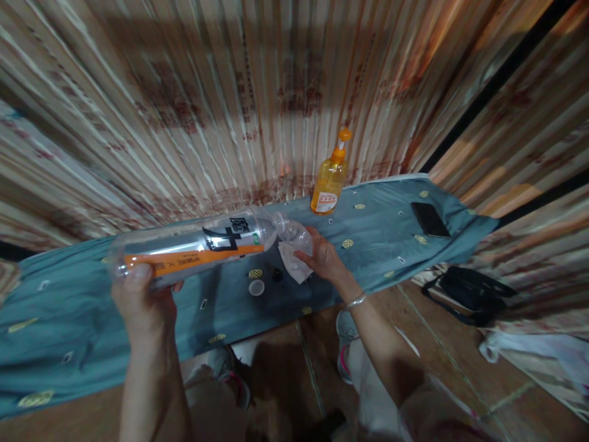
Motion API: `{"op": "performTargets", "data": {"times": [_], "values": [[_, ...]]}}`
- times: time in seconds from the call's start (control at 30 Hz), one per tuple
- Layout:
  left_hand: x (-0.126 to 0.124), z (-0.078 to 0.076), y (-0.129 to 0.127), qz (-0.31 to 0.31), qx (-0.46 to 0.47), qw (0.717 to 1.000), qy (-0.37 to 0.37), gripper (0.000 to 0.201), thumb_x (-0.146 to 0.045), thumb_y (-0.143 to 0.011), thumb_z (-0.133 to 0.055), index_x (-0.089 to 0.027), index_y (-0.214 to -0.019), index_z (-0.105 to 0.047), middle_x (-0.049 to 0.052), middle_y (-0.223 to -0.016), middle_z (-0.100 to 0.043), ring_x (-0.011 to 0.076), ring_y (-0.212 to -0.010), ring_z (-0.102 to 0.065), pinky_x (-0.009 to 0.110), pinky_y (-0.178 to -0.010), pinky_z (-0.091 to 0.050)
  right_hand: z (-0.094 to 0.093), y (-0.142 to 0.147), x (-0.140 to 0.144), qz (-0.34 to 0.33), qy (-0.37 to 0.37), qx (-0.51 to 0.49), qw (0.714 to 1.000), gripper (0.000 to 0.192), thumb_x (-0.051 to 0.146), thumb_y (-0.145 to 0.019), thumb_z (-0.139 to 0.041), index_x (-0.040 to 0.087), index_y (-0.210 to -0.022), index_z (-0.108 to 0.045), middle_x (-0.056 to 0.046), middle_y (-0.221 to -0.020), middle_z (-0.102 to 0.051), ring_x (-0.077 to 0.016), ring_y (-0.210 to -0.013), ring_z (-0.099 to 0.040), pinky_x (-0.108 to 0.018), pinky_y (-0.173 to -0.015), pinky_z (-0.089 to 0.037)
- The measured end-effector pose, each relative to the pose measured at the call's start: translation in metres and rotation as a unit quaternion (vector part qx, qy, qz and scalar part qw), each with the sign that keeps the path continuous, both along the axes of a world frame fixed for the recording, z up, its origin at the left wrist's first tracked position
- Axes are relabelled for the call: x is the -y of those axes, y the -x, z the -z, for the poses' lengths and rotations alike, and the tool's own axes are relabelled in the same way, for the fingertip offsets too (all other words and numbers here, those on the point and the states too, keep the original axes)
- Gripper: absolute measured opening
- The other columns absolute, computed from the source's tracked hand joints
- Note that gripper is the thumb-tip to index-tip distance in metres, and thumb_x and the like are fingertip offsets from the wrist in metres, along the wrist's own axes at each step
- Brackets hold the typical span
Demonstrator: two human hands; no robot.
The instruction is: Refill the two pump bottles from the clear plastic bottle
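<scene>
while your left hand (pixel 142 301) grips the bottle (pixel 193 248) tipped level over the tabletop (pixel 69 319) and your right hand (pixel 322 258) pinches the small cup (pixel 297 236) at its mouth, liquid may surge and spill onto the cloth (pixel 292 261).

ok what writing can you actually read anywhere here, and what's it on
Large clear bottle, held sideways in the left hand: big black brush-style characters on the label, cut off and blurred, not readable; small print on its orange band, too small to read.
Orange pump bottle: white and red label, print too small to read.
Patterned wall: faint reddish columns of characters, smeared, not readable.
Right hand holds a small clear cup and white cloth: no text.
</scene>
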State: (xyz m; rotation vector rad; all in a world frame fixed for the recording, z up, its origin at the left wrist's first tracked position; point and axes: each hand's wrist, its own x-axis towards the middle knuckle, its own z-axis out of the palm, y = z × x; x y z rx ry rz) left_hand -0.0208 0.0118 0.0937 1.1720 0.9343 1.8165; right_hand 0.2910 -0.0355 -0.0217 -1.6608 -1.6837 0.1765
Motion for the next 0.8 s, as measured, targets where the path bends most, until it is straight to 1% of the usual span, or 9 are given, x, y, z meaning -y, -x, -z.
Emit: {"op": "performTargets", "data": {"times": [0.13, 0.23, 0.4, 0.57, 0.7, 0.8], "values": [[0.0010, -0.0032, -0.0023, -0.013, 0.001, 1.000, 0.012, 0.043, -0.044, -0.051, -0.080, -0.020, -0.068, -0.048, -0.004, -0.065, -0.047, 0.0116, -0.050, -0.046, 0.020, -0.035, -0.027, 0.0004, -0.0001, -0.0003, -0.003, -0.001, 0.002, 1.000, 0.064, 0.032, -0.088, -0.075, 0.016, -0.142, -0.045, -0.021, -0.135, -0.067, -0.0340, -0.125, -0.067, -0.052, -0.106, -0.057], [0.0031, -0.0053, -0.0038, -0.008, -0.008, 1.000, 0.011, 0.042, -0.044, -0.052, -0.079, -0.020, -0.067, -0.048, -0.004, -0.066, -0.047, 0.0111, -0.050, -0.045, 0.020, -0.035, -0.028, 0.0022, -0.0005, -0.0014, -0.002, -0.006, 0.007, 1.000, 0.065, 0.033, -0.088, -0.075, 0.017, -0.143, -0.044, -0.020, -0.136, -0.067, -0.0337, -0.126, -0.067, -0.052, -0.107, -0.057], [0.0040, -0.0033, -0.0020, -0.005, -0.003, 1.000, 0.007, 0.042, -0.044, -0.053, -0.081, -0.020, -0.068, -0.051, -0.003, -0.067, -0.049, 0.0120, -0.051, -0.046, 0.021, -0.036, -0.028, 0.0037, -0.0014, -0.0025, -0.008, -0.009, 0.011, 1.000, 0.064, 0.033, -0.090, -0.074, 0.015, -0.144, -0.045, -0.020, -0.135, -0.068, -0.0336, -0.125, -0.068, -0.053, -0.106, -0.057], [0.0031, -0.0024, -0.0013, 0.001, -0.006, 1.000, 0.000, 0.044, -0.046, -0.053, -0.082, -0.020, -0.068, -0.051, -0.004, -0.066, -0.048, 0.0119, -0.051, -0.046, 0.021, -0.037, -0.028, 0.0023, -0.0008, -0.0014, 0.002, -0.006, 0.010, 1.000, 0.066, 0.036, -0.088, -0.076, 0.017, -0.144, -0.047, -0.020, -0.137, -0.067, -0.0345, -0.127, -0.066, -0.052, -0.109, -0.056], [0.0037, -0.0032, -0.0021, -0.001, -0.004, 1.000, 0.001, 0.039, -0.044, -0.054, -0.081, -0.019, -0.067, -0.053, -0.002, -0.066, -0.052, 0.0121, -0.049, -0.047, 0.022, -0.035, -0.028, 0.0008, -0.0003, -0.0009, 0.003, 0.001, 0.016, 1.000, 0.067, 0.034, -0.088, -0.077, 0.013, -0.144, -0.046, -0.023, -0.137, -0.066, -0.0351, -0.126, -0.067, -0.052, -0.109, -0.056], [0.0039, -0.0029, -0.0017, -0.003, -0.002, 1.000, 0.006, 0.038, -0.043, -0.053, -0.081, -0.019, -0.066, -0.053, -0.002, -0.066, -0.052, 0.0124, -0.049, -0.048, 0.021, -0.035, -0.028, 0.0006, -0.0009, -0.0008, -0.004, -0.003, 0.014, 1.000, 0.066, 0.035, -0.089, -0.075, 0.017, -0.145, -0.045, -0.021, -0.137, -0.067, -0.0356, -0.127, -0.067, -0.054, -0.110, -0.055]]}}
